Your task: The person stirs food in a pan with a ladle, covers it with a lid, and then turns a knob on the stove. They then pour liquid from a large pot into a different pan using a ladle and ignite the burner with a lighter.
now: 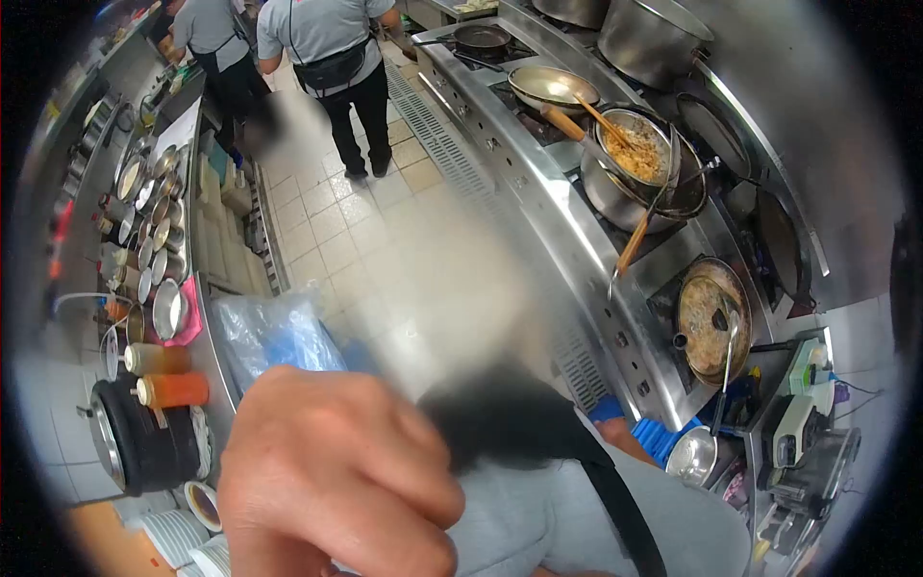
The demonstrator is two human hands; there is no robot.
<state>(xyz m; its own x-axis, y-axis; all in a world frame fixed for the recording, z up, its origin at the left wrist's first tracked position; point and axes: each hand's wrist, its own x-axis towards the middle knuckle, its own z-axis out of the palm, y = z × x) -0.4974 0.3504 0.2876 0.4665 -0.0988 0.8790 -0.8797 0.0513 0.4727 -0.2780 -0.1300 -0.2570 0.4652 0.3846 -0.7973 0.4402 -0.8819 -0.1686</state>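
Note:
Large in the foreground, my left hand (336,471) is raised close to the camera, its fingers curled in. Whatever it may hold is hidden. Just behind its knuckles, a crumpled clear plastic bag (274,332) lies by the edge of the left counter. I cannot see my right hand. Grey clothing (596,524) with a black strap (611,490) fills the bottom, beside a blurred dark shape.
At right, a steel stove (538,183) carries a pot (625,197), a strainer of food (635,144) and an oily wok (711,317). Bowls (168,308) and orange bottles (173,389) line the left counter. Two people in grey shirts (317,38) stand on the tiled floor ahead.

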